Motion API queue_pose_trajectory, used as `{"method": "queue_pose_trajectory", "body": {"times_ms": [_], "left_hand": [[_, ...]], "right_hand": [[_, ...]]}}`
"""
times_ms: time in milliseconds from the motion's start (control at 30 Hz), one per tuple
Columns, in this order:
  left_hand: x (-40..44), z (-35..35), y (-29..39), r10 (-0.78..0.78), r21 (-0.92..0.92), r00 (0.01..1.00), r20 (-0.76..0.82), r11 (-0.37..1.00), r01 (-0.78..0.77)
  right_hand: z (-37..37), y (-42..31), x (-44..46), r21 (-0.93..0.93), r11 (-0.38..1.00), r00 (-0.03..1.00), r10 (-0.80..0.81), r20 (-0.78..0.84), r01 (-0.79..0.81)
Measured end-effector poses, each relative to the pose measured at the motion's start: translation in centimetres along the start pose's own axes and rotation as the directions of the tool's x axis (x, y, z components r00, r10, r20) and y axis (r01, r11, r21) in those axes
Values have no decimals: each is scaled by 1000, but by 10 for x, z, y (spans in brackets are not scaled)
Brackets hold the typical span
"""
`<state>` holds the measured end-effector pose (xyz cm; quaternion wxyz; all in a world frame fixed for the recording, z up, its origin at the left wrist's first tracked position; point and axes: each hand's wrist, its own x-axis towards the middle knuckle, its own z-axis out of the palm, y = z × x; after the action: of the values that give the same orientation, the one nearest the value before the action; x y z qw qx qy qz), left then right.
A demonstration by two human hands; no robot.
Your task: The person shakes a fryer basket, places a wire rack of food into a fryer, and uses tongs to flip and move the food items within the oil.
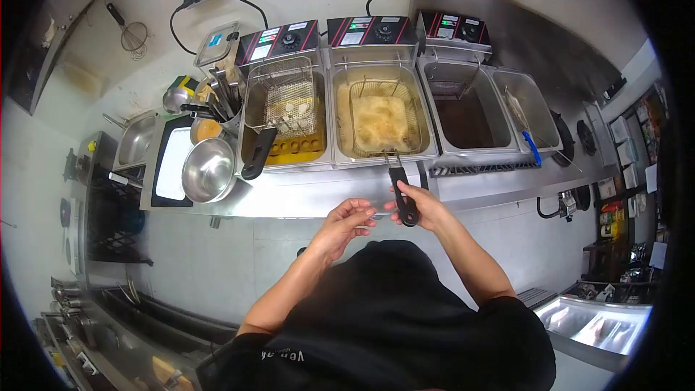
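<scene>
My right hand (427, 211) is closed around the black handle of a fry basket (397, 174), thumb on top. The wire part of that basket sits down in the middle fryer (342, 152), where pale foaming oil hides most of what is inside. Just left of the handle, my left hand (343, 227) hovers in front of the counter edge, fingers loosely curled and apart, with nothing visible in it. In the left fryer, a second fry basket (279, 76) rests raised above yellow oil, with a few pale pieces in it and its black handle pointing toward me.
A steel bowl (208, 171) stands at the counter's left, beside a white tray (172, 163) and a container of utensils (230, 94). On the right are a fryer with dark oil (467, 123) and a narrow steel bin (532, 98) holding blue-handled tongs (532, 148).
</scene>
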<state>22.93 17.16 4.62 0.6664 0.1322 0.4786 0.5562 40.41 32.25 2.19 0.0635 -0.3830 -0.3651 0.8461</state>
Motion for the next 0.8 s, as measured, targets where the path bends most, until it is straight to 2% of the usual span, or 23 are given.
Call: {"method": "queue_pose_trajectory", "body": {"times_ms": [333, 533, 600, 733, 800], "left_hand": [[-6, -3, -2, 32, -41, 999, 28, 999, -30], [-9, -4, 3, 52, -49, 998, -29, 997, -53], [-7, -4, 2, 50, -53, 999, -23, 997, -51], [-10, 1, 7, 60, -54, 998, -3, 997, -60], [-9, 0, 7, 67, -68, 998, -9, 995, -67]], "right_hand": [[-8, 5, 7, 27, 1000, 1000, -8, 7, 8], [-22, 3, 6, -70, 996, 999, -53, -12, 52], [-27, 0, 4, -210, 974, 989, -109, -100, 86], [-33, -10, -3, -166, 977, 989, -144, -36, 136], [-32, -13, -4, -230, 959, 970, -201, -134, 167]]}}
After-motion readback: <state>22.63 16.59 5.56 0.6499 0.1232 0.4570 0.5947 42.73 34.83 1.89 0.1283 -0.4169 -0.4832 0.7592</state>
